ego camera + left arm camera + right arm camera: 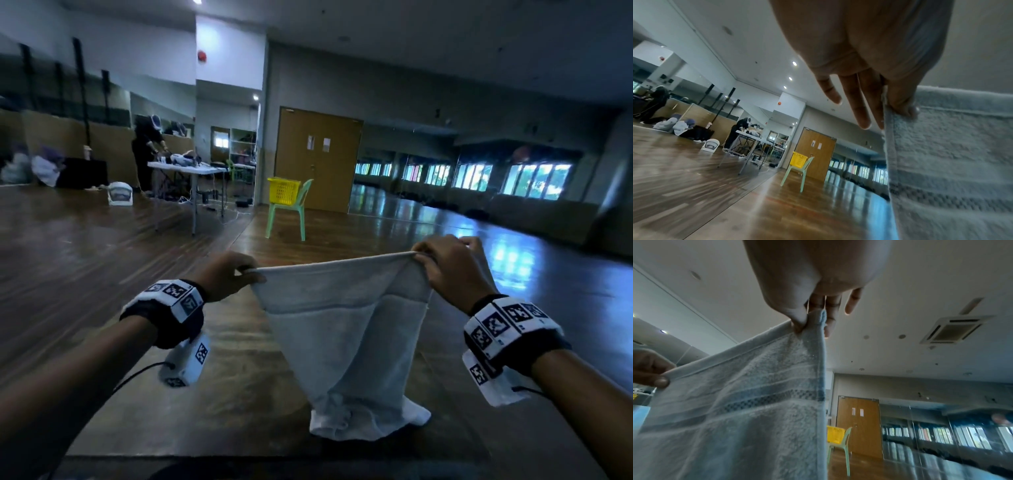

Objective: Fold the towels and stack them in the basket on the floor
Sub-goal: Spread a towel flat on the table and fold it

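Observation:
A pale grey-blue towel (346,329) with a darker woven band hangs stretched between my two hands, its lower end bunched on the brown table (239,404). My left hand (236,274) pinches its top left corner between thumb and forefinger. My right hand (442,260) pinches the top right corner. The left wrist view shows my thumb on the towel (953,162) edge, other fingers (861,104) straight. In the right wrist view the towel (748,402) hangs from my pinching fingers (830,319). A yellow basket (283,191) sits on a green chair, far off.
A green plastic chair (291,214) stands before wooden double doors (317,157). A folding table (191,171) with gear and a person at it stands at the left. Polished wooden floor (102,246) spreads around; windows line the right wall.

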Tool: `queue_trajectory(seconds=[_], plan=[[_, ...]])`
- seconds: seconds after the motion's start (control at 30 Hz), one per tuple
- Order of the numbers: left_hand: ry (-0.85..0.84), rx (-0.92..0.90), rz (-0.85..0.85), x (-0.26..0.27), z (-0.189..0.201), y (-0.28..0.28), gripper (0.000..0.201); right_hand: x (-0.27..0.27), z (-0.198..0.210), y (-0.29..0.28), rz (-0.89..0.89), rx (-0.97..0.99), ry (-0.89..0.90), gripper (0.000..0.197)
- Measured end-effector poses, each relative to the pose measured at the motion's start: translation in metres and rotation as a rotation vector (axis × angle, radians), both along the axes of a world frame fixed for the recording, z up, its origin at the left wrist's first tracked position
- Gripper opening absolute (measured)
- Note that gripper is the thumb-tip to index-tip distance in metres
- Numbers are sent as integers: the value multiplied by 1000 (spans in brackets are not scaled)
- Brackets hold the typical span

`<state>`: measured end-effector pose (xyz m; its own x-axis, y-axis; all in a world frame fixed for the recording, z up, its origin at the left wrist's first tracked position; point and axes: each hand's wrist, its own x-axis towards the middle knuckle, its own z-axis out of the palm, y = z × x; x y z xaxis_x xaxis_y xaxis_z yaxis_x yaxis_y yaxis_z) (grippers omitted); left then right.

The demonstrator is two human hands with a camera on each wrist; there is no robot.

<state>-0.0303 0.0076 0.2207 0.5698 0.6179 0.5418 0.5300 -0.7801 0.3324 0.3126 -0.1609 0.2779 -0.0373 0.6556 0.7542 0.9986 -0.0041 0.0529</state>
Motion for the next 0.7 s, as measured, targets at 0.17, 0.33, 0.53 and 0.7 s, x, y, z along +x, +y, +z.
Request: queue_trajectory(seconds=[0.17,0.33,0.53,0.7], plan=[[-180,166,48,-22,103,-27,16,-14,82,-17,18,204,-66,23],[-255,323,82,-39,193,-58,19,-26,163,-42,3,385,-114,14],[-246,441,111,-73,251,-85,21,-42,218,-55,-12,417,-171,15],[-236,434,155,-93,255,-74,14,-58,218,-32,-9,385,-166,10]])
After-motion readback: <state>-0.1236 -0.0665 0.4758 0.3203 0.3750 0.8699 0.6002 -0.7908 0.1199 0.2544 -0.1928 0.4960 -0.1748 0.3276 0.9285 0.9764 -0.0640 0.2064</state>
